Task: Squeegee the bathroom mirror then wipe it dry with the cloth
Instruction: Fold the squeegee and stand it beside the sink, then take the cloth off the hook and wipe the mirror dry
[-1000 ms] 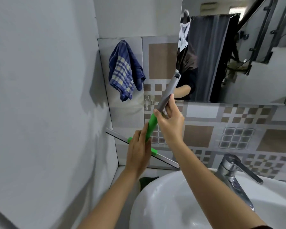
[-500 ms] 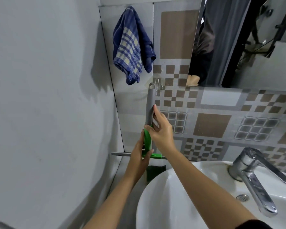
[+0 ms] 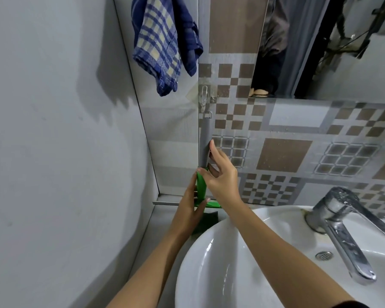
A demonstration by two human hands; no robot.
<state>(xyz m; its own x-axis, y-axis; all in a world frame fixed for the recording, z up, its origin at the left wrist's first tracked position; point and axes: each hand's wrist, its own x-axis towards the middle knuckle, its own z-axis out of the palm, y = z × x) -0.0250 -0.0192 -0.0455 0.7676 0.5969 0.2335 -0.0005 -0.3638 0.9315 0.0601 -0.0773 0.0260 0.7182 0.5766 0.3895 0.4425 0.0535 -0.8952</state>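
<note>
The squeegee (image 3: 205, 141) stands upright against the tiled wall, grey handle up, green neck and blade bar down at the ledge. A loop at the handle's top sits just below a clear wall hook (image 3: 204, 94). My right hand (image 3: 220, 174) grips the handle where grey meets green. Fingers of my left hand (image 3: 190, 207) hold the green neck near the blade. A blue checked cloth (image 3: 165, 43) hangs on the wall above left. The mirror (image 3: 342, 52) fills the upper right.
A white basin (image 3: 231, 263) lies below my arms, with a chrome mixer tap (image 3: 340, 230) at the right. A plain grey wall (image 3: 53, 152) closes the left side. Something dark green (image 3: 206, 221) lies on the ledge under the squeegee.
The squeegee has swung from tilted to upright and come down to the ledge, its blade now level. Both hands stayed on it. The view has moved closer and lower.
</note>
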